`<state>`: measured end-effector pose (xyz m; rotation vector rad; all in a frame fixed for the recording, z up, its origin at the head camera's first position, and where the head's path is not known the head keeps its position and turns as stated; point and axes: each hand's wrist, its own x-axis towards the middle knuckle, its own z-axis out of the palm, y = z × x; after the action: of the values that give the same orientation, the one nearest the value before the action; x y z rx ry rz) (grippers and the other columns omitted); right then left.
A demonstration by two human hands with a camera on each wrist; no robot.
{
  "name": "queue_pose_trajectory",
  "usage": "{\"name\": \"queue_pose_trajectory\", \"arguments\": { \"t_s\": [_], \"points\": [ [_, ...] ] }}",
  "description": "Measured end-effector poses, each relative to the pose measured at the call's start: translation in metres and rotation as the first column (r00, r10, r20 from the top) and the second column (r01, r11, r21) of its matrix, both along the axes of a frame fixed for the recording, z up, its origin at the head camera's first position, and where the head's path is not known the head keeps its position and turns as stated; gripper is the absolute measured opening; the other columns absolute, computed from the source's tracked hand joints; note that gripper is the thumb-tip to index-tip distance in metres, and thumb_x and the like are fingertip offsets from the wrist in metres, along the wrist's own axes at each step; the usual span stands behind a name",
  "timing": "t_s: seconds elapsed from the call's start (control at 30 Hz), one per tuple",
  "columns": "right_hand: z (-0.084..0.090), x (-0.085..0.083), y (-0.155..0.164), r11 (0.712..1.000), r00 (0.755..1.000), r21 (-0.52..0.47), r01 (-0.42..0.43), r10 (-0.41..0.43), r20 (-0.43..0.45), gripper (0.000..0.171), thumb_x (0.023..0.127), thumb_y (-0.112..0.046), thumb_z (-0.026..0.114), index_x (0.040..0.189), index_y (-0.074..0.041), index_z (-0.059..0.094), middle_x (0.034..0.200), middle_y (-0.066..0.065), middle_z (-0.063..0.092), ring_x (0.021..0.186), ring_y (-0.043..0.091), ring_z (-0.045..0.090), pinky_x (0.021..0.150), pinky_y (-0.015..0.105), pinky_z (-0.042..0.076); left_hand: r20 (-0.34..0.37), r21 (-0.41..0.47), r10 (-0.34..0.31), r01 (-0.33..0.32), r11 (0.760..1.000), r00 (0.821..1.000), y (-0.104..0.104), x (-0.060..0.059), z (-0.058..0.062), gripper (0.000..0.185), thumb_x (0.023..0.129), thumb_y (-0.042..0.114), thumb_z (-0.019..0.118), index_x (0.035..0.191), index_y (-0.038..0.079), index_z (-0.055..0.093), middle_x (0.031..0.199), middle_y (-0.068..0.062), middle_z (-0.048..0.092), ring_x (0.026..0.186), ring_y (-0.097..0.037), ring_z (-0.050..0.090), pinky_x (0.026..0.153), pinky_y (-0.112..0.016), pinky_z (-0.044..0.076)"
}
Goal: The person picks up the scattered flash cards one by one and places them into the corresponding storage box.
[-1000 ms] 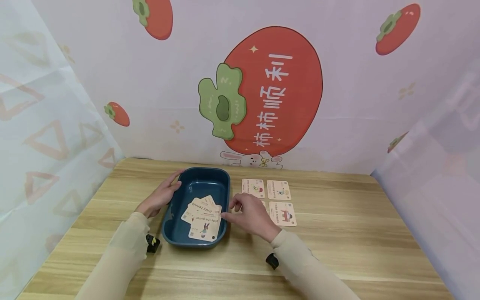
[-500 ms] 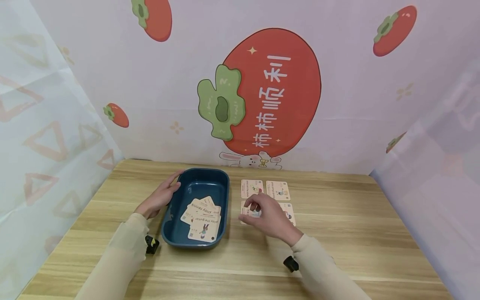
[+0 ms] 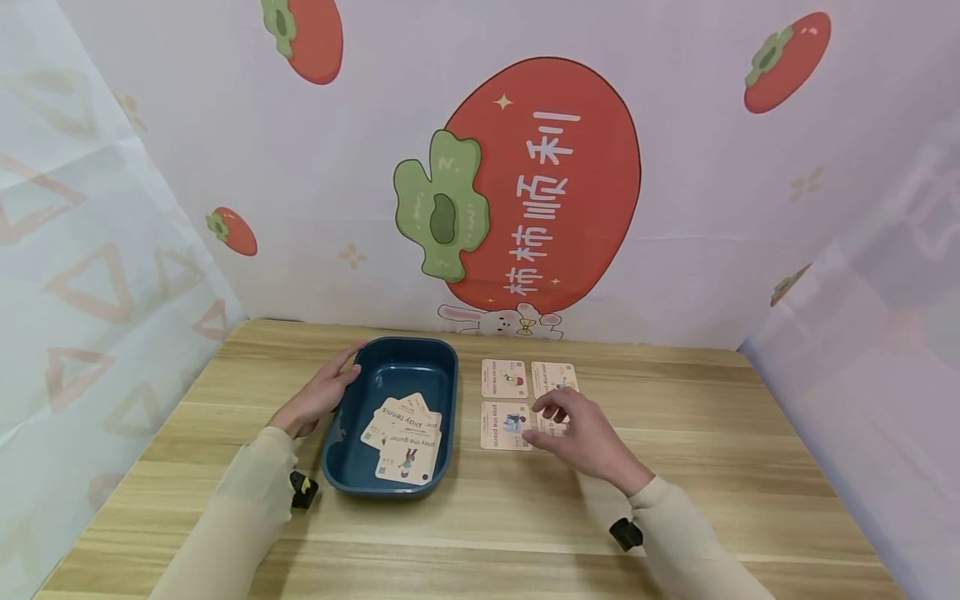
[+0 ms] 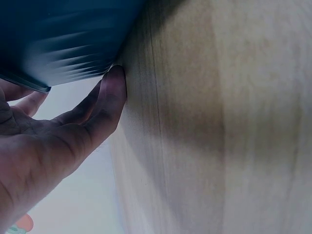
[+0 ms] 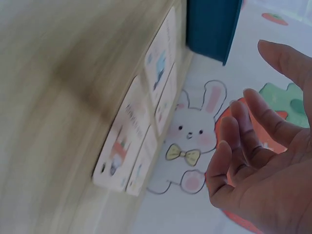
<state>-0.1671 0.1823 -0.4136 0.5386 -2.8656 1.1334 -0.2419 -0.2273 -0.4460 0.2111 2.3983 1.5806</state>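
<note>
My left hand [image 3: 318, 398] holds the left side of a deep blue plastic tray [image 3: 453, 383], thumb over its rim and fingers along the outer wall; in the left wrist view a fingertip rests at the tray's base. Several picture cards lie overlapped inside, a "play the guitar" card [image 3: 408, 457] on top. My right hand [image 3: 588, 437], fingers loosely bent and holding nothing, is above the right-hand cards. It partly covers the "take a break" card [image 5: 127, 131] in the head view. Left of it lies the "play the piano" card [image 3: 501, 427].
Behind these lie a "play on the slide" card [image 3: 504, 380] and another picture card [image 3: 553, 373], so the cards form a two-by-two block on the wooden table [image 3: 675, 408]. A printed cloth backdrop [image 3: 697, 208] rises at the table's back edge.
My right hand has moved right from the tray's edge to over the right-hand cards, uncovering the "play the piano" card. My left hand and the tray have stayed in place.
</note>
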Motion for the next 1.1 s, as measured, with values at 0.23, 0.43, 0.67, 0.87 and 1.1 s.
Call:
{"name": "queue_pose_trajectory", "arguments": {
  "t_s": [0.23, 0.43, 0.67, 0.87, 1.1],
  "points": [
    [-0.01, -0.004, 0.024, 0.999, 0.999, 0.015, 0.034, -0.035, 0.029, 0.038, 0.082, -0.023, 0.088, 0.109, -0.003, 0.07, 0.096, 0.01, 0.062, 0.087, 0.027, 0.058, 0.068, 0.031, 0.048, 0.001, 0.001, 0.003, -0.003, 1.0, 1.0, 0.001, 0.001, 0.001, 0.055, 0.113, 0.022, 0.031, 0.164, 0.014, 0.011, 0.168, -0.021, 0.004, 0.149, -0.05, 0.017, 0.115, -0.066, 0.021],
    [-0.019, -0.012, 0.043, 0.996, 0.995, 0.06, 0.067, -0.071, 0.064, 0.043, 0.078, -0.026, 0.09, 0.108, -0.003, 0.07, 0.095, 0.008, 0.061, 0.087, 0.025, 0.056, 0.071, 0.034, 0.048, 0.005, 0.005, 0.0, 0.0, 1.0, 1.0, 0.0, 0.001, 0.002, 0.056, 0.113, 0.023, 0.03, 0.164, 0.014, 0.011, 0.168, -0.021, 0.005, 0.149, -0.05, 0.018, 0.116, -0.066, 0.021],
    [-0.03, -0.022, 0.059, 0.988, 0.991, 0.126, 0.092, -0.103, 0.085, 0.049, 0.073, -0.027, 0.093, 0.109, -0.003, 0.07, 0.092, 0.007, 0.058, 0.085, 0.021, 0.054, 0.074, 0.036, 0.047, 0.01, 0.011, 0.001, -0.001, 1.0, 1.0, 0.001, 0.001, 0.003, 0.055, 0.113, 0.022, 0.031, 0.165, 0.015, 0.011, 0.168, -0.021, 0.005, 0.148, -0.049, 0.019, 0.115, -0.065, 0.022],
    [-0.037, -0.027, 0.067, 0.981, 0.99, 0.178, 0.075, -0.095, 0.104, 0.056, 0.069, -0.031, 0.096, 0.109, -0.003, 0.069, 0.095, 0.008, 0.056, 0.085, 0.022, 0.051, 0.076, 0.036, 0.045, 0.015, 0.008, 0.007, -0.007, 1.0, 1.0, 0.001, 0.0, 0.001, 0.055, 0.113, 0.022, 0.031, 0.165, 0.016, 0.012, 0.168, -0.02, 0.007, 0.147, -0.049, 0.023, 0.114, -0.065, 0.025],
    [-0.04, -0.029, 0.069, 0.968, 0.981, 0.239, 0.083, -0.121, 0.151, 0.064, 0.066, -0.038, 0.097, 0.114, -0.005, 0.069, 0.099, 0.007, 0.056, 0.088, 0.022, 0.049, 0.077, 0.037, 0.043, 0.015, 0.012, 0.005, -0.005, 1.0, 1.0, 0.001, 0.0, 0.001, 0.056, 0.113, 0.023, 0.032, 0.165, 0.016, 0.012, 0.168, -0.021, 0.008, 0.145, -0.049, 0.028, 0.114, -0.064, 0.028]
  ]
}}
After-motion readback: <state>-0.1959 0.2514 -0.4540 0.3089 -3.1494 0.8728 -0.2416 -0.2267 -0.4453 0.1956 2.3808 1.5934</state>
